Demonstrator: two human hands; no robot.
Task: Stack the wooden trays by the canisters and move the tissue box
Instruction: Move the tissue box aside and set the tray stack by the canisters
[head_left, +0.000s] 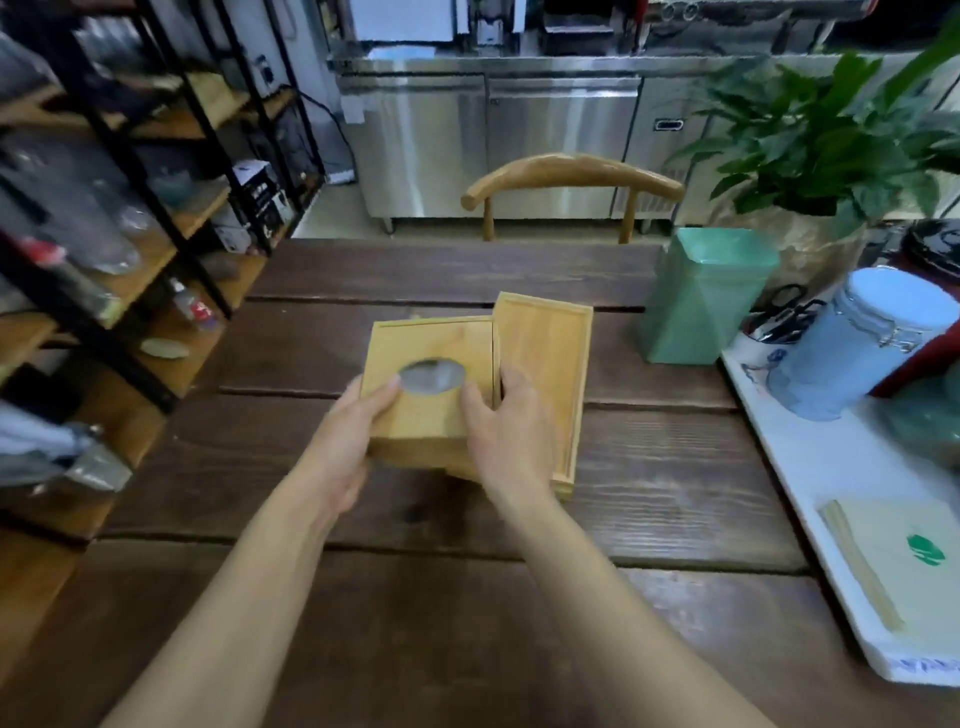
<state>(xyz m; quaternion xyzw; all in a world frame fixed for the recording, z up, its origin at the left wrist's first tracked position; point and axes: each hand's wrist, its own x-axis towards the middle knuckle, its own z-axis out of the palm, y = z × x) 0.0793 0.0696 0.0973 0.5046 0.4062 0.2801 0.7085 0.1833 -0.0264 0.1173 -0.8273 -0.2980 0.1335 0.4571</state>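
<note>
Tissue box (428, 384), a wooden one with an oval opening in its top, sits at the middle of the dark plank tabletop (649, 467), gripped from both sides: the left hand (353, 431) wraps its near left corner with the thumb on the lid, and the right hand (506, 426) clasps its right wall, fingers tucked into the gap against the wooden tray (545, 374) lying just beside it. The box seems to overlap the tray's near edge, though the blur leaves that uncertain. To move it well, the person would likely lift straight up with even pressure from both hands, keep it level so the lid stays seated, and clear the tray's rim before carrying it sideways. Counted here: one tissue box, one wooden tray plainly visible (whether another lies under it cannot be told), one glass clip-top canister (857, 343) on the white board at the right, and one green faceted container (701, 296) behind the tray.
</note>
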